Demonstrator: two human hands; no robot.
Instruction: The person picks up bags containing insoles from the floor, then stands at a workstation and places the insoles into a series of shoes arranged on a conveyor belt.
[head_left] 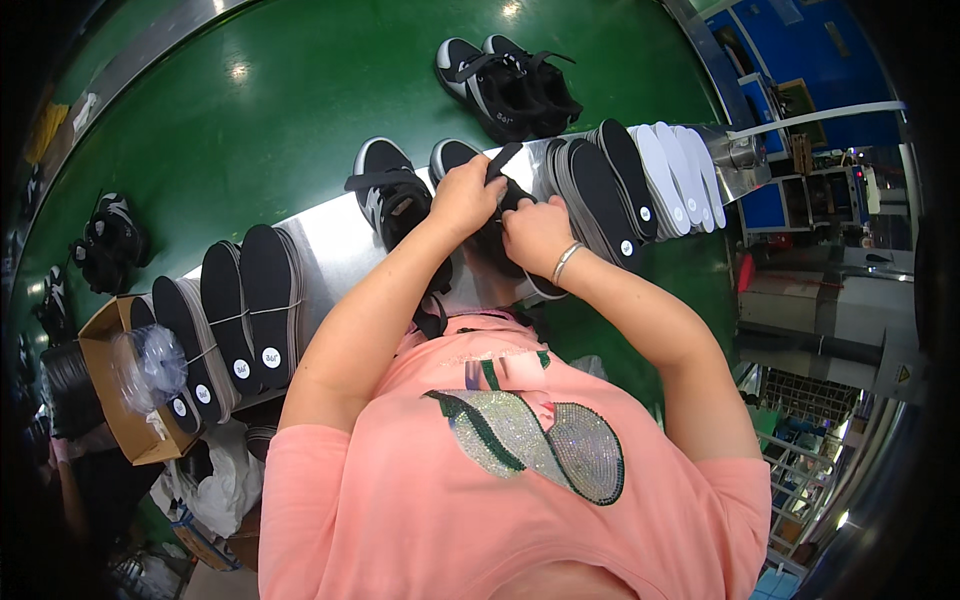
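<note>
A black sneaker with a grey toe [453, 156] lies on the metal shelf in front of me, partly hidden by my hands. My left hand [466, 199] is closed round its black strap [503, 160], which sticks up past my fingers. Against the shoe's opening, my right hand [538, 237] has its fingers curled on the upper; the fingertips are partly hidden. A matching sneaker [383, 178] with its own strap lies just left, partly behind my left forearm.
Stacks of black insoles [590, 195] and white insoles [660, 175] lie to the right; more tied black insoles [268, 290] lie left. A cardboard box [110, 385] holds a clear plastic roll [155, 362]. Another sneaker pair [500, 95] sits beyond on the green surface [300, 90].
</note>
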